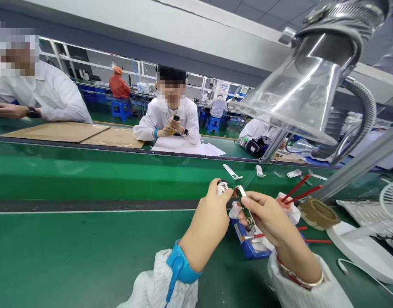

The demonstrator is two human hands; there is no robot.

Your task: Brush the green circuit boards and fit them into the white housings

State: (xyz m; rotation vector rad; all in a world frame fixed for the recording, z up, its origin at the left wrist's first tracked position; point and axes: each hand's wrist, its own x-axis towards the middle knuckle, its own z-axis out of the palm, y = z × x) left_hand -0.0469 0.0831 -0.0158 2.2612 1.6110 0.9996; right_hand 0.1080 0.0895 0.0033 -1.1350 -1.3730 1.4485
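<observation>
**Green line bench (87,239): both hands pinching small parts**

Left hand (204,222) pinches a white part (222,187), half hidden by fingers. Right hand (268,218) grips a narrow green circuit board (244,207) beside it. Below, a blue tray (247,250), partly hidden, holds white cloth (260,244) and red-handled brushes (295,187).

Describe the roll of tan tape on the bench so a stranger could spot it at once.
On the green bench, find the person's right hand. Just past it, red sticks poke up; right of them lies the tape, the only tan ring there.
</observation>
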